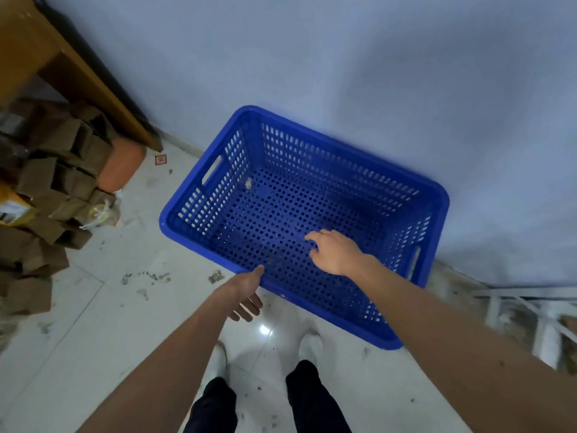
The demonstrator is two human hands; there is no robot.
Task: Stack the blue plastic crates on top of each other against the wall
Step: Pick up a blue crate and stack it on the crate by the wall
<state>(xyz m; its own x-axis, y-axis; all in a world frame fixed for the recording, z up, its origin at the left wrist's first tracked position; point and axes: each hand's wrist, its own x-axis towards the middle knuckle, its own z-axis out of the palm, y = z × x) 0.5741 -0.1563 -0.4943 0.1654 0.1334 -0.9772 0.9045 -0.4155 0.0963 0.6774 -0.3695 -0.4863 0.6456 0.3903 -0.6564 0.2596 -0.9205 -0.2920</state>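
One blue plastic crate with perforated walls and floor sits on the pale tiled floor, its far long side against the wall. Its inside holds nothing but a small scrap near the far left corner. My left hand is at the crate's near rim, thumb on top of the edge and fingers spread below it outside the wall. Over the crate's inside, my right hand hovers with its fingers loosely apart and nothing in them. No other crate is in view.
A pile of brown cardboard boxes and an orange bag lie at the left, under a wooden desk. A white metal frame stands at the right by the wall. My shoes are just before the crate.
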